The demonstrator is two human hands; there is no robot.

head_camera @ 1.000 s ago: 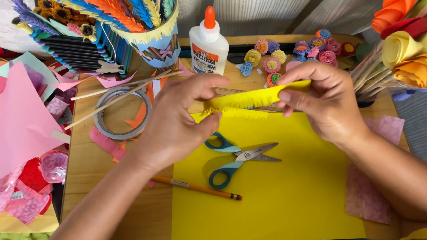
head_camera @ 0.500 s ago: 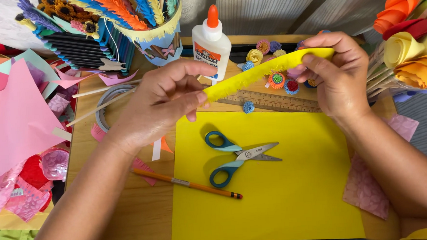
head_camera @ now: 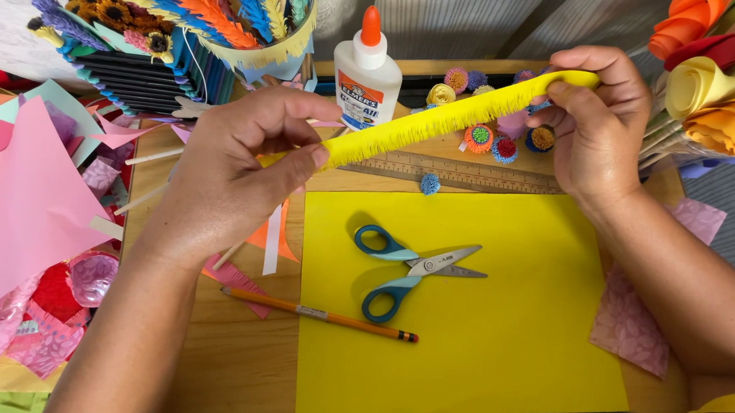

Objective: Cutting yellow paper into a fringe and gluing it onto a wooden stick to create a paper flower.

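1. Nearest us: yellow sheet (head_camera: 474,326) lay flat on the wooden table (head_camera: 225,373), with a pink patterned scrap (head_camera: 634,327) tucked under its right edge.
2. Scissors (head_camera: 413,269) with blue handles lay shut on the sheet, blades pointing right. Pencil (head_camera: 319,314) lay across the sheet's left edge, tip end on the yellow.
3. Left of that: pink paper (head_camera: 23,199) and a pile of pink and red scraps (head_camera: 46,315).
4. Above the sheet we held the fringed strip (head_camera: 447,118) in the air, stretched between both hands and sloping up to the right, fringe hanging down.
5. Left hand (head_camera: 231,172) pinched the strip's low end, thumb against fingers, closed on it.
6. Right hand (head_camera: 594,127) gripped the high end, fingers curled over the top, thumb underneath.
7. Under the strip: ruler (head_camera: 458,172) along the sheet's top edge, a small blue rosette (head_camera: 430,183) touching it.
8. Further back: more rosettes (head_camera: 481,135), glue bottle (head_camera: 366,72) upright with an orange cap.
9. Far left: paper flowers in a holder (head_camera: 207,22). Far right: rolled paper roses (head_camera: 705,88) on sticks.
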